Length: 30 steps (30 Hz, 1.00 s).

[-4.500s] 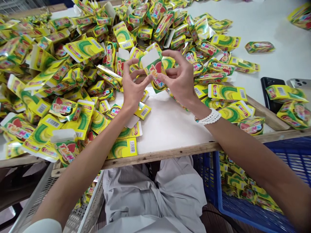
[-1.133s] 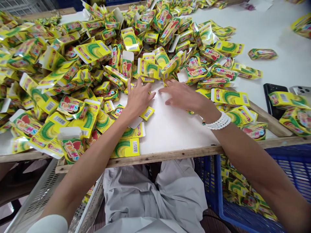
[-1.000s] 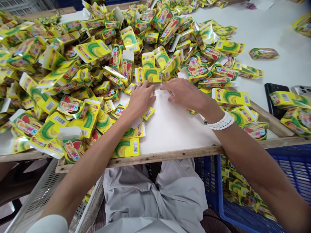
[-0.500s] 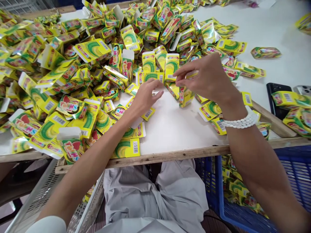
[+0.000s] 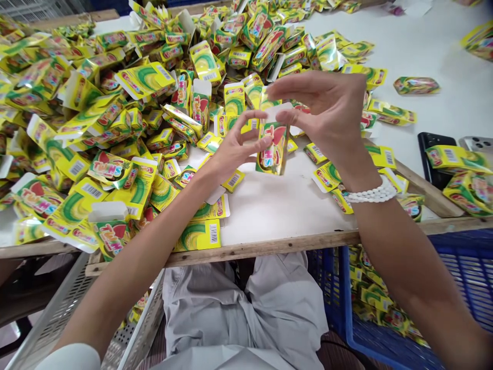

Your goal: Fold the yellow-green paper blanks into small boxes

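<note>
Two hands pinch a glossy cardboard box.

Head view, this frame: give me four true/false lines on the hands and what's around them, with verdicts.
1. The left hand and right hand hold one yellow-green carton between them. True.
2. The white bead bracelet is on the left wrist. False: it is on the right wrist.
3. The blue crate at lower right holds flat yellow cartons. True.
4. A black phone lies to the left of the hands. False: it lies to their right, partly under other cartons.
</note>
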Tool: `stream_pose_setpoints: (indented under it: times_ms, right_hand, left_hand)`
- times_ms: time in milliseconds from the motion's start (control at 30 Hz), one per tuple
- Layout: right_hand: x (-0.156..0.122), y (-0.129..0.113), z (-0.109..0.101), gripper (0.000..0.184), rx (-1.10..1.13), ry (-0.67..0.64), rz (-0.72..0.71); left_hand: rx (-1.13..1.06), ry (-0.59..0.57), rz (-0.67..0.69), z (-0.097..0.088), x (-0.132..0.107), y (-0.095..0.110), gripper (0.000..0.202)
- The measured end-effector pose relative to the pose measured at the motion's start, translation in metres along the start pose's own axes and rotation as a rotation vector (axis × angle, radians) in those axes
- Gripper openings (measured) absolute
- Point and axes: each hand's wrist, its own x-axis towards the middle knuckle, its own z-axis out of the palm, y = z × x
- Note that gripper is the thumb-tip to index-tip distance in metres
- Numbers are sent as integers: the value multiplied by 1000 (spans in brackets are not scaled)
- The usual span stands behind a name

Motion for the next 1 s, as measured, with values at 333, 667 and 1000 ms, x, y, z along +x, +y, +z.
stream_pose_setpoints:
  times_ms: [333,667,1000]
  right_hand:
    - [-6,42,17,41,64,-25,217]
    - [-6,47,13,19,-60,-75,202]
    - [-3,43,17,42,84,102,205]
  left_hand:
    - [82,341,99,-16,9,-28,66]
    - [232,302,191,-16,16,-27,48]
    - [327,253,179,-4,8,-9,18]
